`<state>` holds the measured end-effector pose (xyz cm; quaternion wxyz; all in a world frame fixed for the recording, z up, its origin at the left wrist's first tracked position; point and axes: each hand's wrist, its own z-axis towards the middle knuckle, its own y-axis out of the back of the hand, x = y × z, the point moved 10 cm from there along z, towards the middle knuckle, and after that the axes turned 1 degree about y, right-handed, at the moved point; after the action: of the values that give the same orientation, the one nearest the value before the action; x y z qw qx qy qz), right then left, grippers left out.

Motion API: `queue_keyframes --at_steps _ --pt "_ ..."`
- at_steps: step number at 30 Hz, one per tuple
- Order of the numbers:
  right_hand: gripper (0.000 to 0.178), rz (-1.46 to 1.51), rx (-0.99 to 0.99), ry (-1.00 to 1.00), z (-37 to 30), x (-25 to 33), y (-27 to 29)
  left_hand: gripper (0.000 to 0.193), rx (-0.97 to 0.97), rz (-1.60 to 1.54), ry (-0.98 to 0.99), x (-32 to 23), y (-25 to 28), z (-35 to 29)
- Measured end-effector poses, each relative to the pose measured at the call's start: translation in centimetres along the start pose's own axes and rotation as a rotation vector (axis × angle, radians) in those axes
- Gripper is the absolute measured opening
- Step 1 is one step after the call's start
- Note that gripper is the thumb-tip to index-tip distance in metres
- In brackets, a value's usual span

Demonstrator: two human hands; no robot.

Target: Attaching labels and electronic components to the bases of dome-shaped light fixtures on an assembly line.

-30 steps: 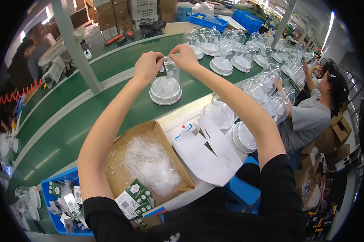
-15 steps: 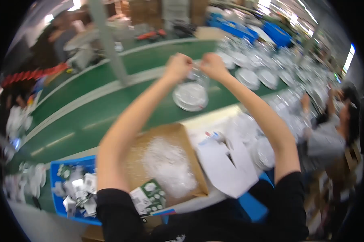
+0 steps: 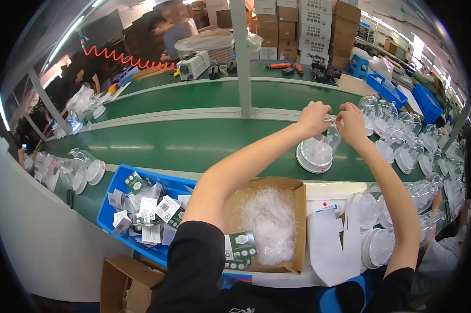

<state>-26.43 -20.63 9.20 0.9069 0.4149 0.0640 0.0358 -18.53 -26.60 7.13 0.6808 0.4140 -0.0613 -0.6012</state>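
Note:
A clear dome on a round white base stands on the green bench in front of me. Both my hands are raised at the top of this dome, one on each side. The fingers of my left hand are bent and pinched together. My right hand faces it across a small gap, its fingertips also drawn together. Whatever thin thing they pinch is too small to make out. Below my hands, a small greyish piece shows against the dome.
Folded cards fill a blue bin at left. Beside it, a cardboard box holds clear plastic strands and green cards. White paper lies right of the box. Several more domes crowd the right. A metal post rises behind the bench.
My view has turned left and sharpened, so the bench, dome and hands appear farther right. Both hands remain at the top of the dome, fingers still pinched.

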Motion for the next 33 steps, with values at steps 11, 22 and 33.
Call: queue_keyframes --at_steps 11,22,33 --pt "0.014 0.409 0.139 -0.382 -2.5 -5.6 -4.4 0.018 0.393 0.008 0.112 -0.6 -3.5 1.8" --pt "0.014 0.504 0.066 -0.306 -1.7 -3.4 -3.8 0.021 0.4 0.196 -0.07 -1.0 -3.0 0.2" --pt "0.011 0.405 -0.034 -0.045 -1.3 0.3 -1.8 0.018 0.292 -0.071 -0.139 -1.0 -1.2 0.4"
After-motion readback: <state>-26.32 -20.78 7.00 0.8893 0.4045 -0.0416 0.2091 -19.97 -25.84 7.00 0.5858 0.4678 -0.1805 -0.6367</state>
